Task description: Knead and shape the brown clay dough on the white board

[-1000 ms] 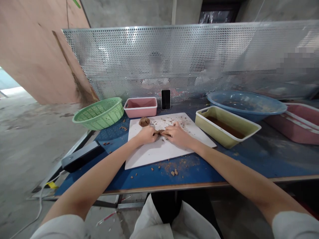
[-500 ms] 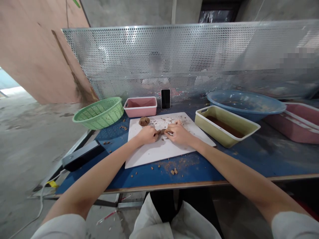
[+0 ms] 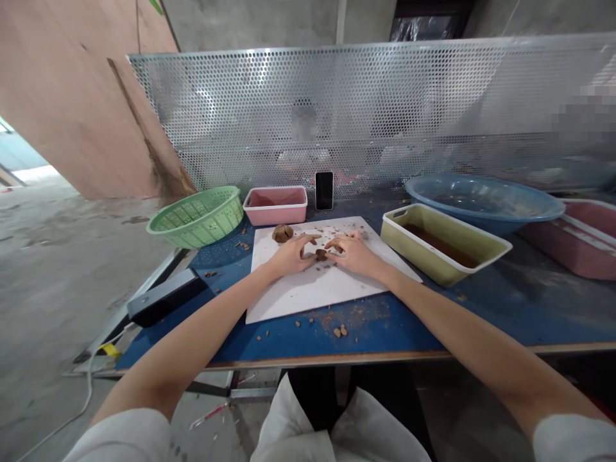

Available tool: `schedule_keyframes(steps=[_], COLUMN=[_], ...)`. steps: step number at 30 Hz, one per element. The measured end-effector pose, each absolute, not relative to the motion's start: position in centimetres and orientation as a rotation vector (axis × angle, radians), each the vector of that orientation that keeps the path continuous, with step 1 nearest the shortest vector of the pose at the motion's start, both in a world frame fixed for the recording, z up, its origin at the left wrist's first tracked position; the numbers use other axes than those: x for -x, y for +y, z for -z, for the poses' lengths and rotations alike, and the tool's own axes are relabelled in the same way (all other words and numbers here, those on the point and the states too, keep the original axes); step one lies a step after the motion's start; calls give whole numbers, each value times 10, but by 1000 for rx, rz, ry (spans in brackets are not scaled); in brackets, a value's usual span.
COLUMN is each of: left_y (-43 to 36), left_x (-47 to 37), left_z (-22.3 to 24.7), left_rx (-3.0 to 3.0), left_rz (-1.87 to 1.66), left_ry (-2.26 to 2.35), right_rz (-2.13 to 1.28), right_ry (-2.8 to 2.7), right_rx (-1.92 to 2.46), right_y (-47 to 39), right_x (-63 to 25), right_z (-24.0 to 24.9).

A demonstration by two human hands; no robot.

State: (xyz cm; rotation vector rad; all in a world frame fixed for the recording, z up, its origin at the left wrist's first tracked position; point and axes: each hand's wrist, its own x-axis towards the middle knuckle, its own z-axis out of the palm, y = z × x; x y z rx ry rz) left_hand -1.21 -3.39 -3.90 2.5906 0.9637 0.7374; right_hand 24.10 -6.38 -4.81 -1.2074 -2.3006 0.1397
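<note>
A small brown clay piece (image 3: 321, 255) lies on the white board (image 3: 289, 295), between my two hands. My left hand (image 3: 292, 255) is on its left side, fingers apart, with the thumb tip beside the piece. From the right, my right hand (image 3: 353, 254) has its fingers spread, and a fingertip is at the piece's edge. Neither hand is closed round anything. A larger brown lump (image 3: 282, 233) rests near the board's back left corner. Small brown crumbs are scattered over the board, mostly behind and around my right hand.
Behind the board stand a pink bin (image 3: 275, 206) and an upright phone (image 3: 324, 190). A green basket (image 3: 197, 218) and a dark box (image 3: 166, 298) are at left. At right are an olive bin (image 3: 445, 244) with brown liquid, a blue basin (image 3: 486, 199) and another pink bin (image 3: 572, 237).
Both hands have opened from pinching around the clay, and their fingers are now apart. The small piece sits between them on the board. The whole view has shifted slightly.
</note>
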Motion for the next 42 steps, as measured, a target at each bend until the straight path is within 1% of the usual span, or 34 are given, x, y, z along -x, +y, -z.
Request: schedule_keyframes(steps=[3, 6, 18, 26, 33, 42], left_y=[-32, -28, -28, -32, -32, -30], left_x=[8, 6, 4, 3, 3, 2], left_z=[41, 44, 47, 42, 43, 47], left_rx=[-2413, -2354, -2386, -2369, -2324, -2357], left_rz=[-699, -670, -718, -713, -724, -713], left_ry=[928, 911, 898, 874, 877, 960], right_rz=[-173, -203, -191, -282, -116, -282], right_ry=[-2324, -2363, -2492, -2522, -2539, -2497], right_rx=[1140, 1110, 1031, 1096, 1031, 1148], right_y=[-65, -70, -71, -73, -65, -67], right_x=[-241, -242, -245, -238, -247, -240], right_z=[47, 43, 41, 35, 41, 39])
